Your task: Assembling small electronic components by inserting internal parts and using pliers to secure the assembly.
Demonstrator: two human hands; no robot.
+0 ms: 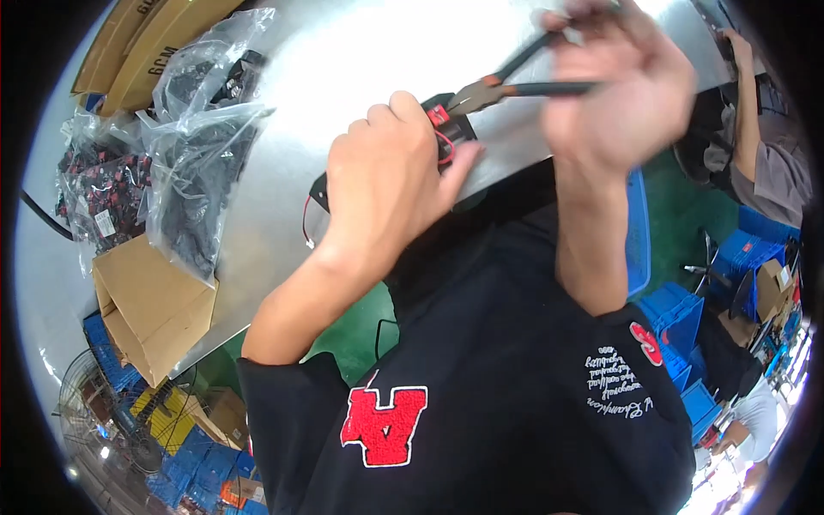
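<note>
Carton (159,296), bags (190,184) left of pliers (487,88)

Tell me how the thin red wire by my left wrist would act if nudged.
The red wire would probably bend easily: it looks slender and curves loosely. Its tiny white plug likely weighs little and may shift, sitting at the free end.

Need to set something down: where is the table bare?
Widest: the table beyond the left hand, between the plastic bags and pliers, though glare obscures it. A narrower strip separates bags from hand. Crowded: the table's left, with bags and an open cardboard box.
</note>
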